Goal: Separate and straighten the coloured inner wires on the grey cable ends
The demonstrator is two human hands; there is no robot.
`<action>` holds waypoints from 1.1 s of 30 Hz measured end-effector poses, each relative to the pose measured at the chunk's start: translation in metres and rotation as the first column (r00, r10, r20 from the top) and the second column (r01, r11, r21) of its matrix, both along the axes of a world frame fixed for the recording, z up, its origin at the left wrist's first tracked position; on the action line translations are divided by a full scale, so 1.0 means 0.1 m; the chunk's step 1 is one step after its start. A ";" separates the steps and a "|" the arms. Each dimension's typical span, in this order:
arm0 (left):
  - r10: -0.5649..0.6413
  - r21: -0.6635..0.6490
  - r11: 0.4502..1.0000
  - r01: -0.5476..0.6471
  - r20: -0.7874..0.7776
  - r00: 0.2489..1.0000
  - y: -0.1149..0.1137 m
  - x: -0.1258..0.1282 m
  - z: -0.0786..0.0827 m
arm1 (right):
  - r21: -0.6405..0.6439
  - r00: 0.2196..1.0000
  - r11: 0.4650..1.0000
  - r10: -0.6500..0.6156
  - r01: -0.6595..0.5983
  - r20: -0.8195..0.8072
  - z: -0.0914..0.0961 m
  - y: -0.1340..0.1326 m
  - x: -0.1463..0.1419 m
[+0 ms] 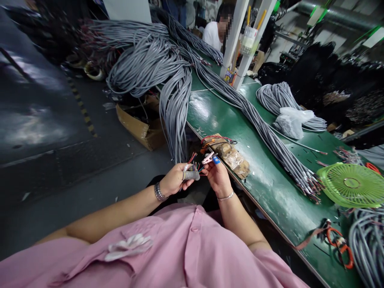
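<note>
My left hand point(175, 179), with a metal watch at its wrist, is closed round the end of a grey cable. A grey wrap covers its thumb point(191, 175). Thin coloured wires point(197, 166) fan out from the cable end toward my right hand point(218, 179). That hand's fingers are curled in a pinch at the wire tips; the exact contact is too small to see. Blue tape point(216, 160) is round one of its fingers. Just beside the fingertips is a pale pink clip-like tool point(208, 158), at the edge of a wooden block point(232, 157) wrapped in clear tape.
A long bundle of grey cables point(255, 120) runs along the green table point(207, 108). More cables point(177, 108) hang over its left edge above a cardboard box point(135, 128). A green basket point(351, 184) and orange-handled scissors point(340, 246) lie right. A person point(213, 35) sits behind.
</note>
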State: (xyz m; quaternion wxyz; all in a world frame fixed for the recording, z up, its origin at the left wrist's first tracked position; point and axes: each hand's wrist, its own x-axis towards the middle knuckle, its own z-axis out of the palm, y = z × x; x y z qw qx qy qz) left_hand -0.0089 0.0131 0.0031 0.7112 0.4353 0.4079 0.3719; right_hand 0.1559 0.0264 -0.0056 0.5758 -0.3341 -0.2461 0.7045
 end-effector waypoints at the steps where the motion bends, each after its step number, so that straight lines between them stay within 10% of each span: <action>1: 0.006 -0.004 1.000 -0.006 0.007 1.000 -0.01 -0.01 0.00 | 0.018 0.999 1.000 -0.024 0.024 0.024 -0.02 -0.01 0.00; 6: 0.050 -0.065 0.997 -0.045 0.077 0.996 0.03 -0.01 0.00 | 0.105 0.978 0.983 -0.165 0.152 0.125 -0.13 -0.02 -0.02; 13: 0.064 -0.111 0.993 -0.051 0.122 0.991 0.06 0.07 0.00 | -0.017 0.996 0.997 0.072 -0.073 -0.053 -0.12 0.10 -0.07; 20: 0.054 -0.108 0.993 -0.037 0.165 0.985 0.08 0.05 -0.06 | 0.203 0.993 0.976 -0.092 0.076 0.070 -0.20 0.08 -0.09; 33: 0.034 -0.173 0.985 0.003 0.213 0.976 0.11 0.04 -0.07 | 0.183 0.999 0.983 -0.012 0.020 -0.044 -0.22 0.11 -0.09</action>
